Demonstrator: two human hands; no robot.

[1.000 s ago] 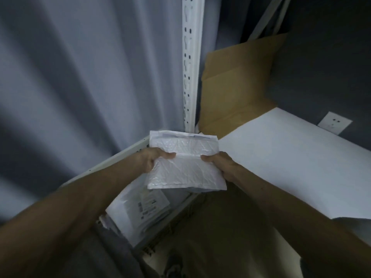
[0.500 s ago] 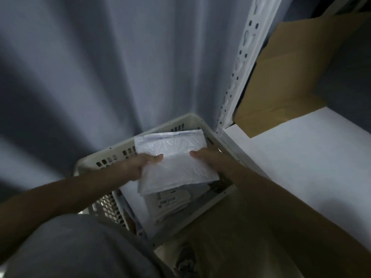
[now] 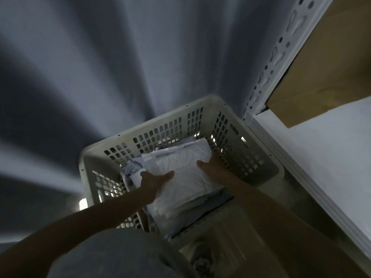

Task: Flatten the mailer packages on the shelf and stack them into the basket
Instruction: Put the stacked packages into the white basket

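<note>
Curtain (image 3: 100, 67): grey folds, left and behind.

Basket (image 3: 152, 125): pale slotted plastic, on the floor between the curtain and the shelf. It holds a stack (image 3: 176, 209) of flattened mailers, with labels partly showing.

Left hand (image 3: 152, 180): I pinch the mailer's left edge. My thumb lies on top and my other fingers are hidden beneath.

Mailer (image 3: 180, 163): a white bubble type, inside the basket and low over the stack. I cannot tell whether it touches the stack. I judge it light, soft and springy, with a slick skin. It is likely to puff back up or slide off a crooked pile, so it is best held by its two opposite edges, laid square, then pressed flat with an open palm.

Right hand (image 3: 212, 169): I pinch the right edge the same way, thumb over and fingers out of sight under it, close to the basket's right wall.

Post (image 3: 279, 57): a white perforated upright, just beside the basket's far right corner.

Shelf (image 3: 331, 157): a white board on the right. No mailers are visible on the part in view.

Cardboard (image 3: 331, 77): a brown sheet at the back of the shelf.
</note>
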